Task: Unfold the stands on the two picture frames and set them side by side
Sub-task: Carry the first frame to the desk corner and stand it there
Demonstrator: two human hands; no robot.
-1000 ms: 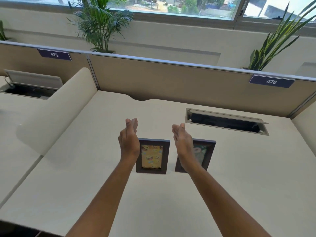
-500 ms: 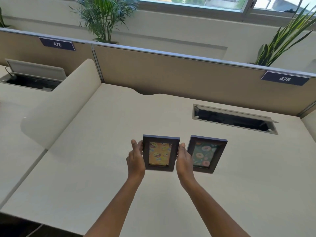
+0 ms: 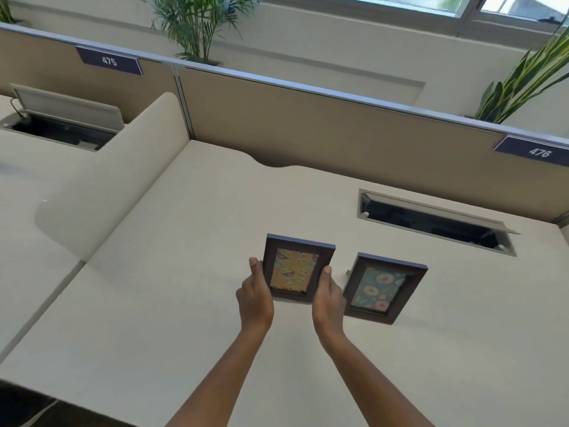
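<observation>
Two small dark-brown picture frames stand upright on the cream desk (image 3: pixel 184 318). The left frame (image 3: pixel 294 269) shows yellow emoji faces. My left hand (image 3: pixel 254 295) grips its left edge and my right hand (image 3: pixel 328 295) grips its right edge. The right frame (image 3: pixel 380 288) shows doughnuts on green. It stands by itself just right of my right hand, turned slightly, with a bit of its stand showing behind its left edge. A narrow gap separates the two frames.
An open cable hatch (image 3: pixel 431 223) is set in the desk behind the frames. A tan partition (image 3: pixel 308 124) with labels 475 and 476 closes the back. A curved cream divider (image 3: pixel 101 180) rises on the left. Potted plants (image 3: pixel 197 23) stand beyond the partition.
My hands were open and raised in front of the frames a second ago. They have dropped and closed on the two sides of the emoji frame. The view has tilted.
</observation>
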